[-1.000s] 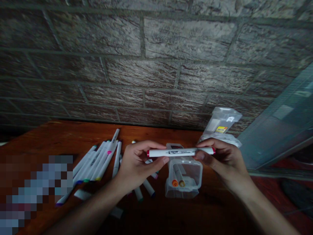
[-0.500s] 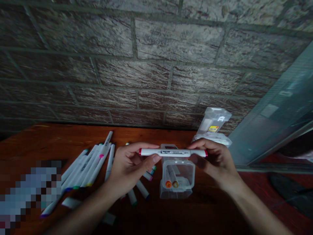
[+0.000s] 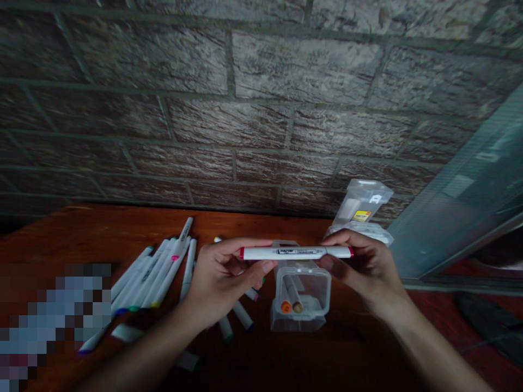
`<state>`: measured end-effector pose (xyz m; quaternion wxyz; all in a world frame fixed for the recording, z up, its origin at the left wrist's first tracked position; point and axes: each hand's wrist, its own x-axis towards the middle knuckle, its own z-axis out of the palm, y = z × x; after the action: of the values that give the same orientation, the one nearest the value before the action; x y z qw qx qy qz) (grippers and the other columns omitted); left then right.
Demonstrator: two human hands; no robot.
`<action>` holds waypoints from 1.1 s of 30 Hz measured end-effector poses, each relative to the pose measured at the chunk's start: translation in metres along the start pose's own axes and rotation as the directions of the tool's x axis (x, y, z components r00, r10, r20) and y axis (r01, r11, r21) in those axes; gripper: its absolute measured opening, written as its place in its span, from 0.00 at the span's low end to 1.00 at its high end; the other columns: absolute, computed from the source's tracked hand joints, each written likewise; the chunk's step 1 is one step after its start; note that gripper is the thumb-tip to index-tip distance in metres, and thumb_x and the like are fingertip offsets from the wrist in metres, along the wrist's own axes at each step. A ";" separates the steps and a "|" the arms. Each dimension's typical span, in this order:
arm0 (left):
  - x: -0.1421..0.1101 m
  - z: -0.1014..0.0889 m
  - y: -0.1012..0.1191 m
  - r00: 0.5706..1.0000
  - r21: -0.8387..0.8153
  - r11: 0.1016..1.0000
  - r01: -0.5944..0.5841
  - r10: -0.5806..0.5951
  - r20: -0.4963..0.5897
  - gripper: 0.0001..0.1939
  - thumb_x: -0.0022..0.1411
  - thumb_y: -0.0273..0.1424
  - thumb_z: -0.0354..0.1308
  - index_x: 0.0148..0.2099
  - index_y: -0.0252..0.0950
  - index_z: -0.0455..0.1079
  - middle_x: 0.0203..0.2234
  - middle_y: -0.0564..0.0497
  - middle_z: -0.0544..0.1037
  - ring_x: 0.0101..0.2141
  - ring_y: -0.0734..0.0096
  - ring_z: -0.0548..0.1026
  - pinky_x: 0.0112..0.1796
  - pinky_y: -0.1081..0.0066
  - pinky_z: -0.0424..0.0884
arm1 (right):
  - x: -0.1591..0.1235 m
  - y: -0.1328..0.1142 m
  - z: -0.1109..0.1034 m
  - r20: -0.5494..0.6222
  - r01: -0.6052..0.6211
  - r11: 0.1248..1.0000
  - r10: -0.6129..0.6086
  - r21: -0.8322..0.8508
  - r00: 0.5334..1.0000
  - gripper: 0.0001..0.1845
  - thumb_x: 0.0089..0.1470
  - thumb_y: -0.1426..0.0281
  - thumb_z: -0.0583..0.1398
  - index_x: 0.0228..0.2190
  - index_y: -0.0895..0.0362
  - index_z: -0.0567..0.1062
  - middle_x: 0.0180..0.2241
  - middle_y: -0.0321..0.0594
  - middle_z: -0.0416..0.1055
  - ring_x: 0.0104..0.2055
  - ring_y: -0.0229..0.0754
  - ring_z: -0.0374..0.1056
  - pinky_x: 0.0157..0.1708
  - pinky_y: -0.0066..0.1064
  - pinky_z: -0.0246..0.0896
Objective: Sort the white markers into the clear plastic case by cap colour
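Little has moved since the frame half a second ago: the whole view has slid slightly right, and the slim white marker with red ends [image 3: 298, 252] has gone along with the hands, level across the centre of the frame. Left hand [image 3: 229, 275] has its thumb and fingers closed in a narrow pinch on the marker's left part; right hand [image 3: 363, 264] does the same near the other red end. Black print on the barrel faces the viewer between the two grips.

Below the marker, at lower centre, stands a clear plastic box [image 3: 281, 322] holding a white marker with an orange end [image 3: 286, 306] and a white marker with an ochre end [image 3: 297, 306]. At lower left, a loose row of white markers with coloured ends [image 3: 157, 280] lies on the reddish-brown wooden table [image 3: 102, 223].

To handle the held marker well, I would keep both pinches light and matched, so the barrel neither rolls nor tips. Fingertips are best kept off the print while it faces up. A hard pull on either end could loosen a cap. The left forearm should stay high, since it passes close over the loose markers.
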<state>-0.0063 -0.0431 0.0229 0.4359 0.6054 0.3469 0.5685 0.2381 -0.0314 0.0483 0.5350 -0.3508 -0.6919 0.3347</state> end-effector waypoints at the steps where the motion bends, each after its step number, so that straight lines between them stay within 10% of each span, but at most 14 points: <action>1: 0.000 -0.001 0.000 1.000 -0.001 1.000 -0.001 0.001 -0.002 0.12 0.59 0.27 0.71 0.47 0.35 0.82 0.29 0.49 0.85 0.19 0.76 0.77 0.20 0.81 0.74 | 0.000 0.000 0.000 0.006 0.003 1.000 -0.003 0.002 1.000 0.06 0.51 0.74 0.70 0.34 0.54 0.83 0.27 0.35 0.78 0.25 0.31 0.70 0.24 0.17 0.67; 16: 0.005 -0.007 -0.010 0.996 -0.047 0.996 0.071 -0.069 0.050 0.10 0.67 0.33 0.64 0.33 0.34 0.78 0.18 0.54 0.76 0.21 0.79 0.73 0.25 0.81 0.67 | -0.005 0.001 0.001 0.063 0.104 0.993 -0.100 -0.061 0.993 0.12 0.51 0.78 0.69 0.37 0.51 0.83 0.31 0.35 0.81 0.28 0.33 0.75 0.27 0.18 0.70; 33: 0.002 -0.004 -0.008 0.999 0.077 0.996 -0.033 0.034 -0.016 0.08 0.60 0.26 0.69 0.43 0.40 0.82 0.27 0.54 0.83 0.19 0.79 0.77 0.20 0.83 0.70 | 0.001 -0.003 0.001 -0.007 -0.023 0.999 0.023 -0.041 1.000 0.01 0.53 0.72 0.68 0.31 0.56 0.82 0.23 0.35 0.75 0.23 0.30 0.67 0.22 0.17 0.60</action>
<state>-0.0094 -0.0380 0.0162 0.3996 0.6225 0.3619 0.5672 0.2363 -0.0324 0.0505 0.5262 -0.3707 -0.6927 0.3253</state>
